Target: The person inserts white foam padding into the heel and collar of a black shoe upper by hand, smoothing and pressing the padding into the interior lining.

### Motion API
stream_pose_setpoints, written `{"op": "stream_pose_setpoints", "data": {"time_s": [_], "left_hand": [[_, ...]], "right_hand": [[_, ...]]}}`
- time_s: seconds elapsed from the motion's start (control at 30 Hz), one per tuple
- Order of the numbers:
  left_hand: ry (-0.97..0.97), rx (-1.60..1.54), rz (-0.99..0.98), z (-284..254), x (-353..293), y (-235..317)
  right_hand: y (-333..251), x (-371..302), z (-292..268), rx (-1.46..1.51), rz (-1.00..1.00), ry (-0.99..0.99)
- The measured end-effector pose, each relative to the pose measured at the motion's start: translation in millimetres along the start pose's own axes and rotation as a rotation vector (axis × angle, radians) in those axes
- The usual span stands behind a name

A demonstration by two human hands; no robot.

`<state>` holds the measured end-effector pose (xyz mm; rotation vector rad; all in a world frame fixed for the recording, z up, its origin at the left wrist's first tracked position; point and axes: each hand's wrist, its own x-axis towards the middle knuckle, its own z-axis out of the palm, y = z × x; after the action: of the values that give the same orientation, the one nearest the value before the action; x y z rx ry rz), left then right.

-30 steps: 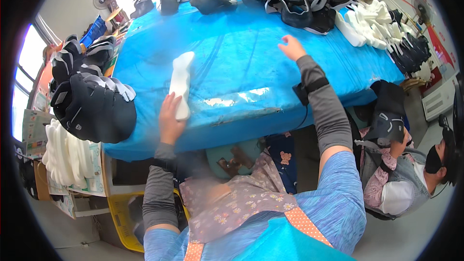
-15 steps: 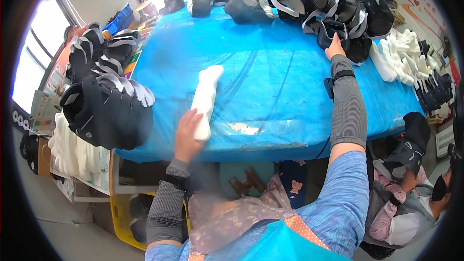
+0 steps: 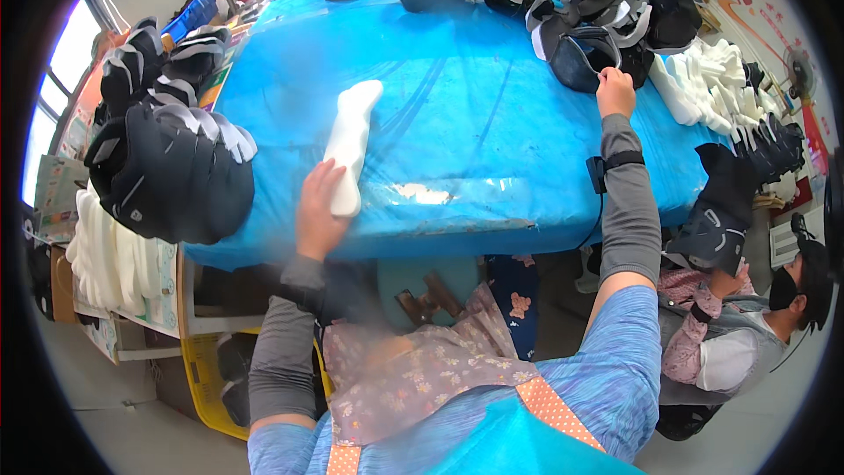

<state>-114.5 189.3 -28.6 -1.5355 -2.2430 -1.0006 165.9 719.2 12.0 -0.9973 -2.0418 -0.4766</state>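
On the blue-covered table lies a long white foam piece [image 3: 353, 143], waisted, with a rounded far end. My left hand [image 3: 320, 216] grips its near end, fingers along its left edge. At the right, my right hand [image 3: 616, 94] is closed, pinching the rim of a black fabric cover [image 3: 573, 65] with grey edging, its hollow opening showing. This cover lies at the near edge of a heap of similar black covers [image 3: 607, 0]. My thumb and the pinched bit of rim are partly hidden.
Nested black covers [image 3: 171, 176] stand at the table's left edge, with white foam pieces [image 3: 119, 255] below. More white foam pieces [image 3: 703, 79] lie at the right. A co-worker at the lower right holds a black cover [image 3: 716, 220]. A yellow crate [image 3: 204, 383] sits beneath the table.
My right hand has drawn the black cover slightly out of the heap toward me. My left hand keeps hold of the foam piece. The whole view has shifted.
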Motion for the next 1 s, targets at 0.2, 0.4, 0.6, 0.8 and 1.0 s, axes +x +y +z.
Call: {"op": "stream_pose_setpoints", "data": {"time_s": [0.2,0.4,0.6,0.8,1.0], "left_hand": [[-0.015,-0.009,0.009,0,-3,1],[0.059,0.03,0.018,6,-6,-13],[0.293,-0.368,-0.228,14,4,-34],[0.492,-0.828,-0.462,-3,-25,-7],[0.157,-1.439,-0.259,-43,-74,126]], "right_hand": [[-68,-7,-90,0.293,-0.373,0.236],[-196,-46,-156,0.569,-0.461,0.216],[-283,-111,-193,0.879,-0.417,0.067],[-313,-159,-235,1.146,-0.392,-0.018],[-337,-200,-274,1.397,-0.312,-0.434]]}}
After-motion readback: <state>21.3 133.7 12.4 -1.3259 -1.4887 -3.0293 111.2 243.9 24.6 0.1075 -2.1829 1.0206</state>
